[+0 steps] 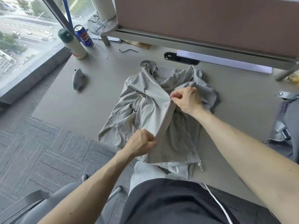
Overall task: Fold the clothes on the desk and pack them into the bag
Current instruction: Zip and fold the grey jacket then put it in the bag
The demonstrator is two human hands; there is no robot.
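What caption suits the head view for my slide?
Left hand grips grey jacket on desk; right hand pinches its zipper.

The blue can (83,36) on the worktop (113,75) shows the Pepsi globe emblem, its white lettering blurred. The small blue tag (188,134) on the jacket (150,96) is illegible.

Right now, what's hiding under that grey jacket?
Only the grey desk shows around the jacket. On top, the left hand and right hand hold its zipper. Anything beneath the crumpled fabric is covered, so I cannot tell.
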